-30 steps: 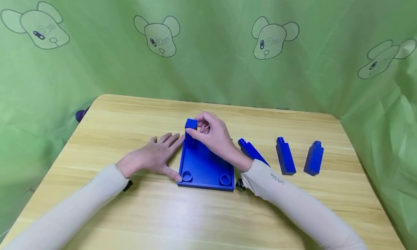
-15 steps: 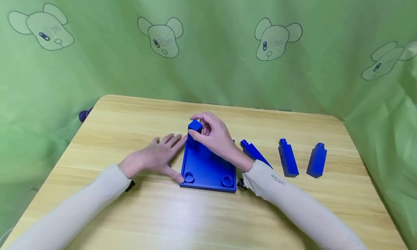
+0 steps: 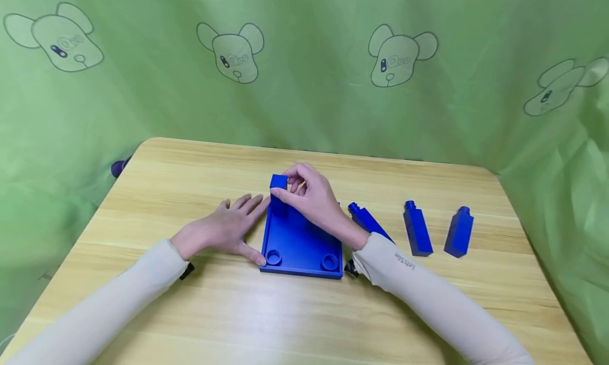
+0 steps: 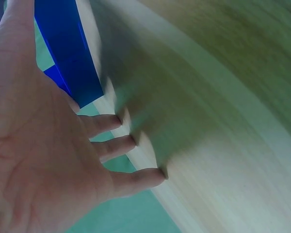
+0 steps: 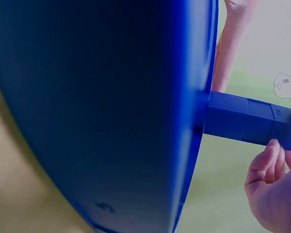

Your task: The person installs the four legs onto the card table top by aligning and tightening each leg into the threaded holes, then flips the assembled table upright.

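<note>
My right hand pinches a square blue leg near its top, between thumb and fingers. The leg stands upright at the far left corner of a blue rimmed tabletop panel, and its lower end meets the panel in the right wrist view. Fingers spread, my left hand braces the panel's left side, the thumb on the near left corner. In the left wrist view its fingertips touch the wooden table beside the panel. Round sockets show at the near left and near right corners; my right hand hides the far right corner.
Right of the panel lie three more blue legs with threaded necks: a slanted one partly behind my right forearm, a middle one and an outer one. The wooden table ends at a green curtain behind.
The leg's top face has turned and turned again under my right fingers, its corner facing me half a second ago and its flat side now. My left hand keeps its place.
</note>
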Demonstrator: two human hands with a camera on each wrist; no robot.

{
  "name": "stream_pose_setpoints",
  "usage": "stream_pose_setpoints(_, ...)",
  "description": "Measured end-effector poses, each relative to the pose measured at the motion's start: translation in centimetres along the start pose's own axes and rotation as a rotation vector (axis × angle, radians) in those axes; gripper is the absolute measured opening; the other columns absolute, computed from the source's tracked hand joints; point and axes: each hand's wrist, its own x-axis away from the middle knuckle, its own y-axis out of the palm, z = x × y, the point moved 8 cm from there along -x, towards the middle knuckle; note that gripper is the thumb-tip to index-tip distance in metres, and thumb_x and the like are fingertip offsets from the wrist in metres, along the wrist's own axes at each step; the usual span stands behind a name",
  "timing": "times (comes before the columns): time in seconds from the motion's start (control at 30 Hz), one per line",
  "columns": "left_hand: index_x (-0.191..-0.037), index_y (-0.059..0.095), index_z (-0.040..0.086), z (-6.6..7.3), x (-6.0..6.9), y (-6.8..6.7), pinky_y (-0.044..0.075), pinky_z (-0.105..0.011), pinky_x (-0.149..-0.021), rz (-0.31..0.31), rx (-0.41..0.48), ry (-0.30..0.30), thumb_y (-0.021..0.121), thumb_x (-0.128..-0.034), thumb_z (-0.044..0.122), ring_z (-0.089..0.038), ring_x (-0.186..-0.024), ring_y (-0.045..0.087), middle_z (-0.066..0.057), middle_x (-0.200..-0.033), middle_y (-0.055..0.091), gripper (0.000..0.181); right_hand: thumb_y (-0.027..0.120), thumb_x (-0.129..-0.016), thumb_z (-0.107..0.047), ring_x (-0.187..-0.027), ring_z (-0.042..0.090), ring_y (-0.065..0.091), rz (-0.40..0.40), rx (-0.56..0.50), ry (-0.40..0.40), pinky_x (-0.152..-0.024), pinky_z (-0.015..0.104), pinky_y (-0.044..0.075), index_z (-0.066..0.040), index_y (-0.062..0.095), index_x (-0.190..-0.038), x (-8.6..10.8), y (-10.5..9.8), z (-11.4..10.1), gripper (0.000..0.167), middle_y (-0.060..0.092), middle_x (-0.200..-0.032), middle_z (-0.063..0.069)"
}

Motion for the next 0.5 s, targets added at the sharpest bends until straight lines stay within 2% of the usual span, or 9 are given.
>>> stream_pose_setpoints(0.27, -0.176, -0.004, 0.008, -0.14, 0.00, 0.01, 0.025, -0.082, -0.117, 0.007, 0.004, 0.003, 0.067, -0.0785, 0.094, -0.051, -0.162, 0.016, -0.025, -0.179, 0.011, 0.147, 0.085, -0.096, -0.018, -0.084, 0.020, 0.059, -0.002, 0.036, -0.002, -0.070, 0.029, 0.052, -0.010, 0.068, -0.119, -0.06, 0.06, -0.05, 0.029, 0.063, -0.099, 0.004)
stream_pose_setpoints(0.5, -0.176, -0.002, 0.008, -0.13, -0.07, 0.16, 0.025, -0.082, -0.116, 0.013, 0.008, 0.003, 0.069, -0.0791, 0.092, -0.051, -0.162, 0.017, -0.025, -0.179, 0.013, 0.147, 0.080, -0.096, -0.016, -0.079, 0.020, 0.054, -0.020, 0.029, 0.009, -0.068, 0.030, 0.044, -0.012, 0.068, -0.131, -0.13, 0.32, -0.25, 0.037, 0.057, -0.091, 0.008)
